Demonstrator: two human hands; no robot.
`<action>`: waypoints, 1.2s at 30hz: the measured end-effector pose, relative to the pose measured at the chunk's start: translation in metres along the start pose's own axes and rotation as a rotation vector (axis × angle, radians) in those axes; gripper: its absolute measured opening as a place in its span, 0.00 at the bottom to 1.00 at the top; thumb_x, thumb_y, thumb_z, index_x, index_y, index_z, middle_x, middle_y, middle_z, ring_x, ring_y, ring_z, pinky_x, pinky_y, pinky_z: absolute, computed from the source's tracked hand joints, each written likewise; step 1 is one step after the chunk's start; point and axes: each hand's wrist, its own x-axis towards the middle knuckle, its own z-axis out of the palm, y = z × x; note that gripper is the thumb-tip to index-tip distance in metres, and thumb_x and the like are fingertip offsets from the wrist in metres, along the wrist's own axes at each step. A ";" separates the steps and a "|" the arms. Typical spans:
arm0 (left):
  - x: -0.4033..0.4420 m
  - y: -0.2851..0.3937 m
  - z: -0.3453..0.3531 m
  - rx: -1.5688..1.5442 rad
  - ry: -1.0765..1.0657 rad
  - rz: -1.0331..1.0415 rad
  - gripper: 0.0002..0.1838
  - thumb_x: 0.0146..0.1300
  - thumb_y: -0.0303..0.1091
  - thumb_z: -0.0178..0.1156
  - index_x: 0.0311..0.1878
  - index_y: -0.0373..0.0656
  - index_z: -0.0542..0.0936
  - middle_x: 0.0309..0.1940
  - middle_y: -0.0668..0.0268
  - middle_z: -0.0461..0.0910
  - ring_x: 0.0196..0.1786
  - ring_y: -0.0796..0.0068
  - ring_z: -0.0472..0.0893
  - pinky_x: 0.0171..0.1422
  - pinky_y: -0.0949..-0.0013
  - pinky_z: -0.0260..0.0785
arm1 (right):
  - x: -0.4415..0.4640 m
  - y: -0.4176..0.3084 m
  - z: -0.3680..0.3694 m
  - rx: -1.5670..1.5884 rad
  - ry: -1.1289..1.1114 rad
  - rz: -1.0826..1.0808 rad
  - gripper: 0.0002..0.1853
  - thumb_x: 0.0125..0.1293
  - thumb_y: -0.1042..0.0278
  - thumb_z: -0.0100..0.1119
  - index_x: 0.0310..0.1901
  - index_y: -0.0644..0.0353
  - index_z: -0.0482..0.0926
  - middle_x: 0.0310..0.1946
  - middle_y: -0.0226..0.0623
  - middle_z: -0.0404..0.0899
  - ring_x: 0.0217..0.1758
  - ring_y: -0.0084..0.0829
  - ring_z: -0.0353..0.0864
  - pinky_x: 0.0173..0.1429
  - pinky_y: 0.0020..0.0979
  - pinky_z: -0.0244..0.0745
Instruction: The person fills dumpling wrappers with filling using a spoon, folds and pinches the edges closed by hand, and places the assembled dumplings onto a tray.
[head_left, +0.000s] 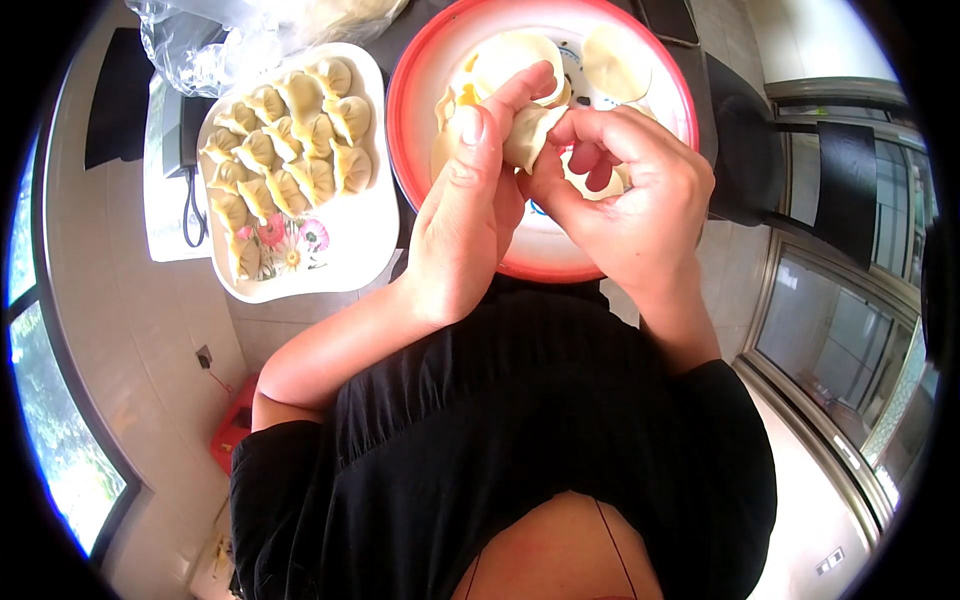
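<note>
A half-moon dumpling (528, 140) is held between my two hands above a white enamel tray with a red rim (402, 110). My left hand (462, 205) cradles it from the left, thumb upright and index finger stretched behind it. On the other side, my right hand (640, 190) pinches its edge between thumb and index finger, the other fingers curled. Round dough wrappers lie in the enamel tray, one wrapper (614, 65) at the back right and another wrapper (520, 62) behind my left fingers. My hands hide part of what lies there.
To the left, a white floral tray (345, 265) holds rows of pleated dumplings (285, 140). Behind it is a clear plastic bag (250, 45). A black chair (745, 140) stands at the right. A red object (234, 425) sits low at the left wall.
</note>
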 end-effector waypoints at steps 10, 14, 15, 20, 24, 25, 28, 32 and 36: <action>0.002 -0.001 0.001 0.002 -0.008 -0.039 0.41 0.77 0.61 0.27 0.75 0.33 0.53 0.70 0.60 0.60 0.71 0.65 0.63 0.77 0.61 0.52 | 0.001 0.006 0.005 -0.049 0.037 -0.039 0.07 0.47 0.69 0.70 0.26 0.54 0.80 0.19 0.27 0.79 0.21 0.26 0.81 0.24 0.25 0.71; 0.005 0.001 -0.001 -0.075 -0.018 -0.081 0.43 0.75 0.64 0.26 0.75 0.33 0.55 0.70 0.58 0.62 0.70 0.63 0.65 0.76 0.60 0.54 | 0.002 0.005 0.003 0.004 0.040 -0.004 0.06 0.47 0.71 0.69 0.25 0.55 0.79 0.19 0.28 0.80 0.20 0.25 0.81 0.25 0.24 0.72; 0.005 0.002 -0.001 -0.099 -0.008 -0.093 0.42 0.75 0.64 0.26 0.75 0.34 0.55 0.70 0.58 0.63 0.71 0.62 0.65 0.76 0.60 0.54 | 0.001 0.005 0.003 0.044 0.024 0.023 0.06 0.47 0.72 0.69 0.25 0.55 0.79 0.19 0.28 0.80 0.20 0.24 0.80 0.25 0.24 0.72; 0.006 0.005 0.000 -0.192 0.040 -0.156 0.42 0.75 0.64 0.28 0.75 0.35 0.56 0.70 0.56 0.63 0.72 0.60 0.65 0.77 0.58 0.54 | -0.001 0.008 0.000 0.223 -0.055 0.145 0.06 0.47 0.74 0.69 0.25 0.56 0.79 0.19 0.27 0.80 0.19 0.20 0.78 0.25 0.21 0.71; 0.006 0.006 -0.003 -0.275 0.026 -0.186 0.41 0.76 0.63 0.29 0.74 0.34 0.56 0.69 0.53 0.64 0.72 0.61 0.65 0.77 0.56 0.55 | 0.002 0.000 -0.010 0.333 -0.114 0.257 0.03 0.53 0.76 0.67 0.29 0.62 0.81 0.22 0.28 0.81 0.23 0.15 0.77 0.29 0.18 0.70; 0.007 0.007 -0.003 -0.309 0.019 -0.189 0.40 0.76 0.63 0.30 0.74 0.34 0.56 0.67 0.54 0.64 0.71 0.62 0.65 0.77 0.56 0.55 | 0.003 0.002 -0.013 0.433 -0.139 0.296 0.03 0.55 0.76 0.66 0.31 0.64 0.81 0.23 0.28 0.81 0.25 0.14 0.77 0.30 0.18 0.71; 0.009 0.011 -0.004 -0.382 0.035 -0.197 0.38 0.76 0.61 0.33 0.72 0.35 0.58 0.65 0.53 0.66 0.70 0.62 0.66 0.77 0.54 0.56 | 0.005 0.010 -0.021 0.735 -0.196 0.406 0.06 0.64 0.75 0.63 0.39 0.70 0.81 0.31 0.29 0.81 0.32 0.14 0.77 0.37 0.18 0.72; 0.012 0.016 -0.010 -0.408 0.017 -0.197 0.36 0.77 0.59 0.35 0.71 0.36 0.59 0.66 0.53 0.65 0.71 0.60 0.65 0.77 0.51 0.56 | 0.023 0.024 -0.033 0.923 -0.259 0.432 0.08 0.67 0.72 0.61 0.42 0.69 0.81 0.33 0.28 0.80 0.34 0.15 0.77 0.40 0.18 0.72; 0.009 0.021 -0.016 -0.424 0.046 -0.209 0.34 0.77 0.57 0.38 0.72 0.38 0.59 0.70 0.55 0.62 0.74 0.58 0.62 0.77 0.50 0.55 | 0.083 0.031 -0.045 0.832 -0.165 0.256 0.09 0.65 0.69 0.64 0.41 0.66 0.82 0.32 0.27 0.81 0.33 0.14 0.76 0.38 0.17 0.70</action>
